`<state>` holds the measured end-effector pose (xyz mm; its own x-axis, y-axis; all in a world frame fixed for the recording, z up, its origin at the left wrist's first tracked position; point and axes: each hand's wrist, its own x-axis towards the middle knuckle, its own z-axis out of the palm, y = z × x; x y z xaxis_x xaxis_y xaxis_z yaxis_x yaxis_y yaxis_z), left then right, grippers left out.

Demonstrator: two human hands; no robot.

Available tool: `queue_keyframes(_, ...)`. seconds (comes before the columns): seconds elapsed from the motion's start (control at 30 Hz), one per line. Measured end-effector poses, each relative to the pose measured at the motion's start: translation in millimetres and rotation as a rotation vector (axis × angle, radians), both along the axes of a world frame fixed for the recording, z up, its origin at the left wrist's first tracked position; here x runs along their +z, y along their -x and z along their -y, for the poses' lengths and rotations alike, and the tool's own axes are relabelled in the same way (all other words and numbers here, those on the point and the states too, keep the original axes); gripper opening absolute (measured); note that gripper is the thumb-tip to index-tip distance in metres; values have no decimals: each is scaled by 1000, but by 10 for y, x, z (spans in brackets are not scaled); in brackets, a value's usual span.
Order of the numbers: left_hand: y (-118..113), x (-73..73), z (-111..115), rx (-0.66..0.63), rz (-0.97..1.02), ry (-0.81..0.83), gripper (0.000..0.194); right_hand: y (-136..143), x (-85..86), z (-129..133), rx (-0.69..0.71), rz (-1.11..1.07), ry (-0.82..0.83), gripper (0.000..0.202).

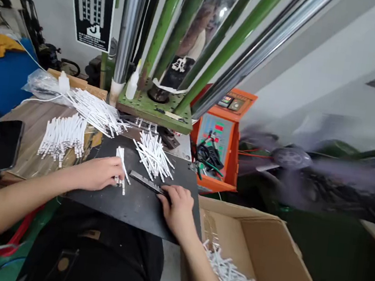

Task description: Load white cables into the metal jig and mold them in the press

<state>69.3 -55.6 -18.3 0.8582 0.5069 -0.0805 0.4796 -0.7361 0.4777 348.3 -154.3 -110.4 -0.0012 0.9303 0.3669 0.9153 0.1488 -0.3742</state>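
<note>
On the dark work plate, my left hand has its fingers curled down onto a small bunch of thin white strips. Its fingertips are partly hidden. My right hand grips the right end of a narrow notched metal bar, thumb on the near side and fingers on the far side. The bar lies at a slant on the plate, between the two hands. Just beyond it is a loose pile of similar white strips.
More white strips are heaped at the left, near a phone. A green press with a small white bottle stands behind the plate. An orange control box is to its right. A cardboard box at lower right holds strips.
</note>
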Motion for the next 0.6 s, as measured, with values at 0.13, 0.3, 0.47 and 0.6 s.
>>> queue_keyframes(0.13, -264, -220, -152, -87, -131, -132, 16, -117, 31, 182, 144, -124, 29, 14)
queue_keyframes(0.3, -33, -374, -272, -87, -15, -143, 19, -3, 166, 375, 315, -252, 80, 11)
queue_keyframes(0.47, 224, -425, -333, -35, 116, -192, 28, 312, 242, -71, 408, -229, 118, 13)
queue_keyframes(0.6, 326, -378, -330, 64, 164, -210, 27, 469, 449, -464, 457, -154, 325, 15)
